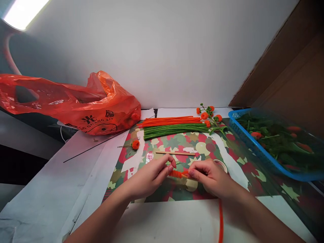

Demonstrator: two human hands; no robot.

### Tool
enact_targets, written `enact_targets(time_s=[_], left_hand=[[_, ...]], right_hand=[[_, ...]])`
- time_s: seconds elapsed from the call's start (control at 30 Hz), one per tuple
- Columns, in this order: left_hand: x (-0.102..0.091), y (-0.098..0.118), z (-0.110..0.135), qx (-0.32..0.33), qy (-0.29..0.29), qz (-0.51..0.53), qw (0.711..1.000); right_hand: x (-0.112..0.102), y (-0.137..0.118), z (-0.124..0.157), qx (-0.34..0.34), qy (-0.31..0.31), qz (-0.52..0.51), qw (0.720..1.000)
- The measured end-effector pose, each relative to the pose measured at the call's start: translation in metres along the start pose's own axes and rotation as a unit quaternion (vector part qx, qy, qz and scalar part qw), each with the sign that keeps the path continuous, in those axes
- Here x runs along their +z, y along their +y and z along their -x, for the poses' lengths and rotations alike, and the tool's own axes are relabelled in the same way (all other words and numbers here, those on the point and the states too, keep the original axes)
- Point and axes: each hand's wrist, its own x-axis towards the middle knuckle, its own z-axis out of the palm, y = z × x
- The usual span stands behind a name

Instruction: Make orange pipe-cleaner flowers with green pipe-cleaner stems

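Note:
Between my two hands is an orange pipe cleaner point(176, 174), coiled round a thin light stick that shows beside my right fingertips. My left hand point(158, 172) pinches the left end of the coil between thumb and fingers. On the other side, my right hand point(206, 173) has its fingers closed on the pipe cleaner at the right end of the coil. A loose orange length hangs below my right wrist, off toward the bottom of the view. Just beyond the hands lies a thin wooden stick point(175, 153). A roll of tape point(222, 165) is partly hidden behind my right hand.
Orange pipe cleaners point(169, 120) and green pipe cleaners point(174, 130) lie in bundles at the back. An orange flower head point(135, 144) rests left; a flower spray point(204, 116) lies back right. A red plastic bag point(101, 111) and a blue basket point(263, 153) flank the patterned mat.

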Motion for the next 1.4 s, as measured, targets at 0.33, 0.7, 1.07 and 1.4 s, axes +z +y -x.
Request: enact_targets(time_s=[0.33,0.7,1.07,1.4], left_hand=[[0.026,-0.010,-0.010,0.025,0.163,0.035,0.986],[0.032,-0.020,-0.016,0.068,0.108,0.367,0.921],[0.008,-0.024,-0.013,0.029,-0.124,0.350,0.928],[-0.008,-0.008,-0.004,0.018,-0.105,0.078,0.991]], right_hand=[[0.014,-0.003,-0.002,-0.061,0.071,0.098,0.991],[0.024,0.012,-0.004,0.106,0.065,-0.197,0.973],[-0.005,-0.004,-0.007,0.142,-0.004,-0.263,0.954],[-0.004,0.002,-0.004,0.129,-0.029,-0.150,0.980]])
